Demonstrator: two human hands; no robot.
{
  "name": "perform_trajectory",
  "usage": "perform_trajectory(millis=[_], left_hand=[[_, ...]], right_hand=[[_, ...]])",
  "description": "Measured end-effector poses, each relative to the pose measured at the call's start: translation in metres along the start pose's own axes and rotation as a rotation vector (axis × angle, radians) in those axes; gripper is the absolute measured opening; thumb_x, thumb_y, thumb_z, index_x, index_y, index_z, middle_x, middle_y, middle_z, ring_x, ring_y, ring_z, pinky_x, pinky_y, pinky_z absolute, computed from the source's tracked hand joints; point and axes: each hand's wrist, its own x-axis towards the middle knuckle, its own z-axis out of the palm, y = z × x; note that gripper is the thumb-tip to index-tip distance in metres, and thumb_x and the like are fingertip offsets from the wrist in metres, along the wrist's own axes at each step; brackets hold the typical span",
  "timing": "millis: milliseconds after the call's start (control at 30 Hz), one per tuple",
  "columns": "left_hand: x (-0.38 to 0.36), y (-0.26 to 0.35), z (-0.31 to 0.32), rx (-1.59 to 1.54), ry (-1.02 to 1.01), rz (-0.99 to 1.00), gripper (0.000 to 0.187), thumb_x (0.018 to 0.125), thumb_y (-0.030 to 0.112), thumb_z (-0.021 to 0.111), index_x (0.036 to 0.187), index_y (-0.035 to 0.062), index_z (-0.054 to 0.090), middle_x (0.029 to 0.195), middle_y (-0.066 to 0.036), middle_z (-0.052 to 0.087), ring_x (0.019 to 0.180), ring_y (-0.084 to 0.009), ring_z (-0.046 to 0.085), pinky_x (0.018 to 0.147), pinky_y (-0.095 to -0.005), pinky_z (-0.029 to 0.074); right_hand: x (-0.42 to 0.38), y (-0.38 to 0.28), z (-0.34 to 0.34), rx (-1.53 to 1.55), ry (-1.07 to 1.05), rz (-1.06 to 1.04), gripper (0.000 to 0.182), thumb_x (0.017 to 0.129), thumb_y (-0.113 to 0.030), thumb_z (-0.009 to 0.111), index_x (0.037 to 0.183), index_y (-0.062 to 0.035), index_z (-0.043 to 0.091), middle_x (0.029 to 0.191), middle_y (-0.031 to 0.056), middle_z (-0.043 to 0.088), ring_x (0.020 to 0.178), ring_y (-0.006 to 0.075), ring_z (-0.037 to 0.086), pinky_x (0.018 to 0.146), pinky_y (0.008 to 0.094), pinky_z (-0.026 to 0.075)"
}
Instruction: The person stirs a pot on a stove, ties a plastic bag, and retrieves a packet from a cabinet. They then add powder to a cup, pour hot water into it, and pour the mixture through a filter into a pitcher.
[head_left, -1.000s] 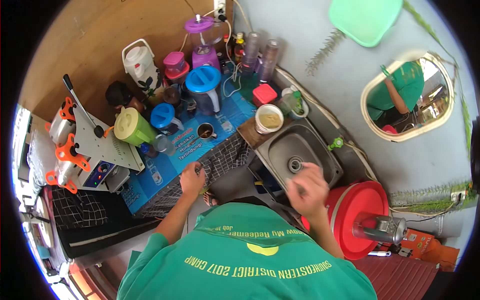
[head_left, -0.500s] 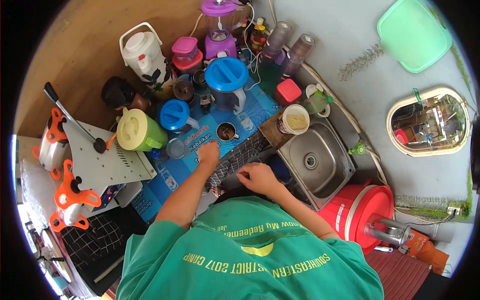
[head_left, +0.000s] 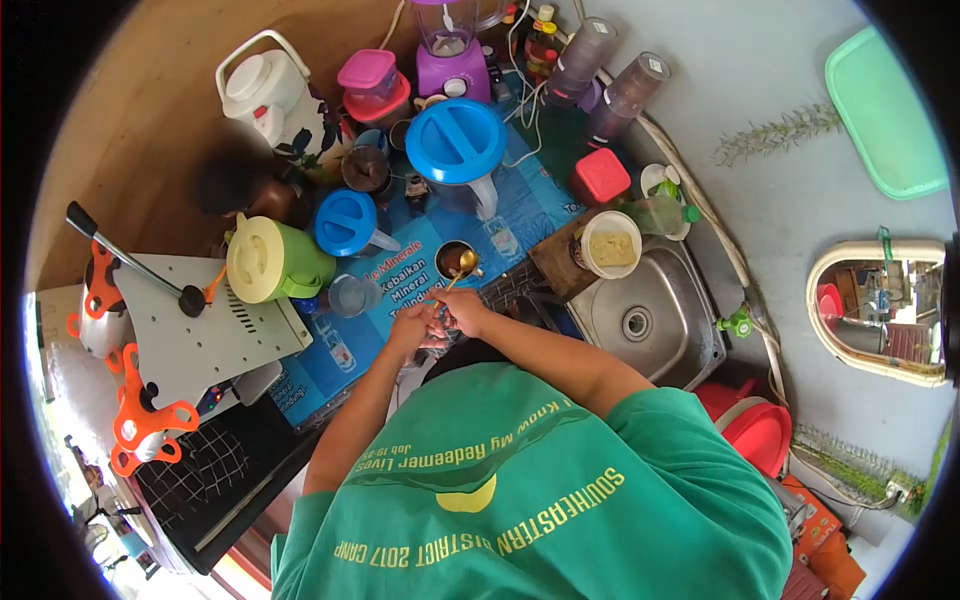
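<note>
A gold-coloured spoon point(head_left: 468, 262) points away from me, its bowl over a cup point(head_left: 443, 262) with dark contents that stands on the blue table cover point(head_left: 385, 285). My right hand point(head_left: 463, 310) is closed around the spoon's handle. Close against it, my left hand point(head_left: 411, 326) has its fingers curled in near the handle's lower end. Whether the left fingers hold anything is hidden. Left of the cup are a clear tumbler point(head_left: 352, 295) and a blue-lidded pitcher point(head_left: 347, 223); a larger blue-lidded pitcher point(head_left: 456, 145) stands behind it.
To the right, a tub of pale contents point(head_left: 611, 247) sits on a wooden board beside the steel sink point(head_left: 640, 325). A green pitcher point(head_left: 275, 262) and a lever sealing machine point(head_left: 215, 320) stand on the left. At the back are a purple blender point(head_left: 452, 72) and a white thermos point(head_left: 265, 95).
My hands have come together in front of the cup. A gold-coloured spoon now shows in my right hand, its bowl over the cup. The whole view has shifted slightly.
</note>
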Motion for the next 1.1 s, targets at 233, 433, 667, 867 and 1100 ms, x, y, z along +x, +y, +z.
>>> perform_trajectory(millis=[233, 433, 667, 867, 1100], left_hand=[[0.007, -0.013, 0.014, 0.864, 0.344, 0.669, 0.02, 0.095, 0.024, 0.06, 0.098, 0.0039, 0.063, 0.068, -0.016, 0.066, 0.061, -0.0305, 0.067, 0.062, -0.0455, 0.053], [-0.007, 0.002, 0.032, 0.859, 0.291, 0.647, 0.016, 0.094, 0.019, 0.061, 0.101, 0.005, 0.063, 0.069, -0.018, 0.066, 0.064, -0.0368, 0.067, 0.062, -0.0482, 0.052], [0.004, -0.01, 0.03, 1.087, 0.328, 0.721, 0.02, 0.093, 0.015, 0.06, 0.11, 0.0041, 0.062, 0.073, -0.018, 0.068, 0.064, -0.0371, 0.068, 0.063, -0.0441, 0.055], [-0.004, -0.015, 0.034, 0.766, 0.329, 0.626, 0.022, 0.094, 0.006, 0.054, 0.115, -0.0001, 0.059, 0.068, -0.012, 0.067, 0.058, -0.0205, 0.068, 0.056, -0.0384, 0.056], [0.006, -0.018, 0.028, 0.586, 0.286, 0.483, 0.027, 0.092, 0.008, 0.059, 0.117, -0.0012, 0.059, 0.07, -0.011, 0.068, 0.055, -0.0165, 0.066, 0.054, -0.0345, 0.055]], right_hand=[[0.009, -0.008, -0.004, 0.096, 0.023, 0.063, 0.023, 0.095, -0.02, 0.064, 0.082, -0.0012, 0.067, 0.057, 0.0012, 0.048, 0.043, 0.0107, 0.035, 0.041, 0.029, 0.023], [0.011, -0.011, -0.011, 0.115, 0.045, 0.03, 0.026, 0.093, -0.014, 0.065, 0.071, -0.0004, 0.062, 0.053, 0.0052, 0.05, 0.04, 0.0127, 0.037, 0.039, 0.0297, 0.022], [0.006, -0.013, -0.009, 0.057, 0.062, -0.006, 0.026, 0.091, -0.018, 0.07, 0.071, -0.0009, 0.066, 0.056, 0.0059, 0.056, 0.04, 0.0125, 0.044, 0.038, 0.0293, 0.028], [0.012, -0.002, -0.013, -0.064, 0.129, -0.148, 0.023, 0.09, -0.022, 0.072, 0.079, -0.002, 0.072, 0.058, 0.0019, 0.057, 0.045, 0.0107, 0.047, 0.04, 0.0284, 0.031], [0.003, -0.01, -0.008, -0.065, 0.153, -0.116, 0.025, 0.087, -0.027, 0.075, 0.077, -0.0045, 0.073, 0.058, 0.0008, 0.056, 0.047, 0.0103, 0.048, 0.043, 0.0298, 0.034]])
